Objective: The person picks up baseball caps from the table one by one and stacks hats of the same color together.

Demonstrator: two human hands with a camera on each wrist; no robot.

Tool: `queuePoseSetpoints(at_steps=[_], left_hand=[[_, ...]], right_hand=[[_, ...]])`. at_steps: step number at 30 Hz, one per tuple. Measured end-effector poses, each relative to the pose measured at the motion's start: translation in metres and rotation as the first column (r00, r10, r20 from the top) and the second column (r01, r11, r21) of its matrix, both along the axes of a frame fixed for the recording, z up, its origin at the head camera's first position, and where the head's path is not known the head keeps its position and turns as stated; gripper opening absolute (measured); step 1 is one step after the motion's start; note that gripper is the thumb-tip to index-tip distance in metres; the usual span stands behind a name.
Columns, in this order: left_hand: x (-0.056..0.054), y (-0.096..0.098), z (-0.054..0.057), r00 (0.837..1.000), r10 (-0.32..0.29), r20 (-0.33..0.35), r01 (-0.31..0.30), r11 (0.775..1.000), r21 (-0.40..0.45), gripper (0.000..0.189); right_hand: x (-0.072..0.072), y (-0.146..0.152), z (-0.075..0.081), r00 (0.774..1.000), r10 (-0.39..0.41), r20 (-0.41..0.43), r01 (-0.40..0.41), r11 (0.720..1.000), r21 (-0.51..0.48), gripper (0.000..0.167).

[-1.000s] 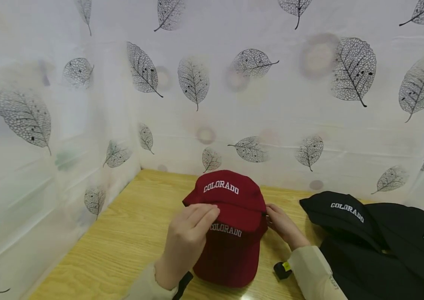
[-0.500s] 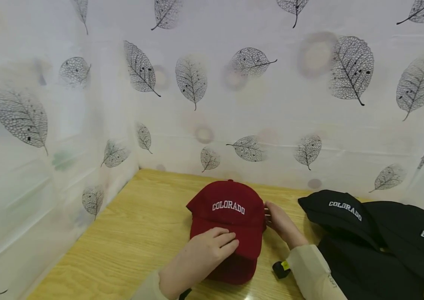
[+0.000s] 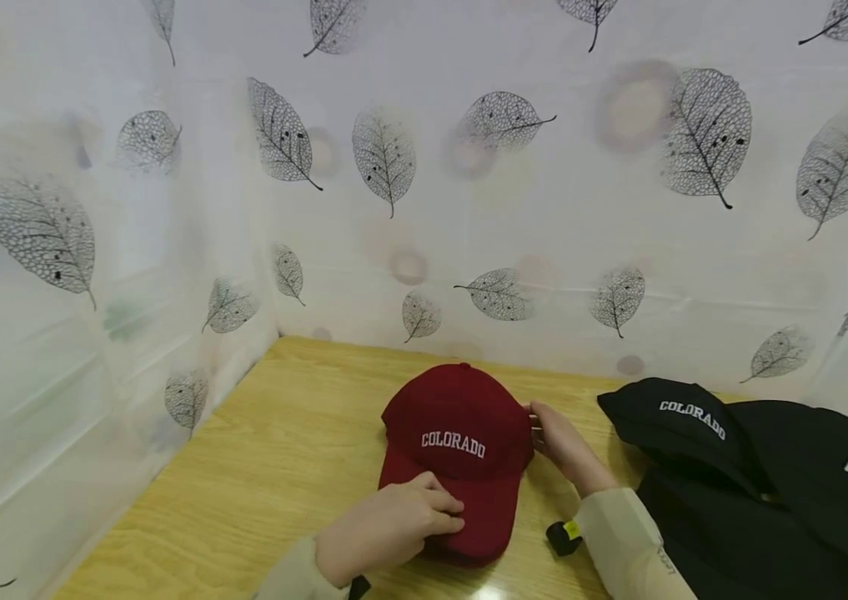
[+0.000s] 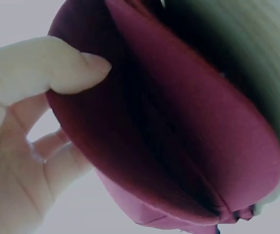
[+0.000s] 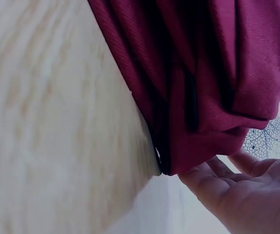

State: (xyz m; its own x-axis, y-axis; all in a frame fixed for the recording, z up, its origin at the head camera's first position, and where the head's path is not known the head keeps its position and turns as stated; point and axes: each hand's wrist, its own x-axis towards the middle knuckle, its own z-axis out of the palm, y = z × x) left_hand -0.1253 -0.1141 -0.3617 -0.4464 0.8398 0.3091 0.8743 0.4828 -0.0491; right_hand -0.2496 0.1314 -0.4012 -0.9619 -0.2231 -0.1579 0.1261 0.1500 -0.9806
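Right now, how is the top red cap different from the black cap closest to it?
The red cap has a round-looking crown; the black cap looks flatter. The left hand pinches the red cap's brim; the black cap lies untouched. Both have white COLORADO lettering.

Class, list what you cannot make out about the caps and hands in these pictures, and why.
Front of the lower dark-red cloth cap: head view, covered by the upper dark-red cloth cap.
Space between those two caps: left wrist view, lost in shadow.
Finger ends of the right hand: right wrist view, hidden behind the dark-red cloth.
End of the lettering on the rightmost black cloth cap: head view, cut off by the right edge.
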Motion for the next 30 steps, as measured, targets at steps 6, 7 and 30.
queuePoseSetpoints(at_steps=[6,7,30], left_hand=[[-0.003,0.002,-0.005,0.999,-0.023,0.040,0.024,1.000,-0.018,0.032],[-0.003,0.002,-0.006,0.999,-0.025,0.046,0.026,0.999,-0.022,0.032],[-0.073,-0.051,0.011,0.789,0.043,0.613,-0.349,0.852,0.390,0.025]], right_hand=[[0.001,0.003,0.002,1.000,0.010,-0.011,-0.010,1.000,0.018,0.045],[0.001,0.003,0.001,1.000,0.013,-0.015,-0.013,1.000,0.022,0.046],[0.000,-0.001,0.002,0.997,0.038,-0.066,-0.037,0.999,0.005,0.058]])
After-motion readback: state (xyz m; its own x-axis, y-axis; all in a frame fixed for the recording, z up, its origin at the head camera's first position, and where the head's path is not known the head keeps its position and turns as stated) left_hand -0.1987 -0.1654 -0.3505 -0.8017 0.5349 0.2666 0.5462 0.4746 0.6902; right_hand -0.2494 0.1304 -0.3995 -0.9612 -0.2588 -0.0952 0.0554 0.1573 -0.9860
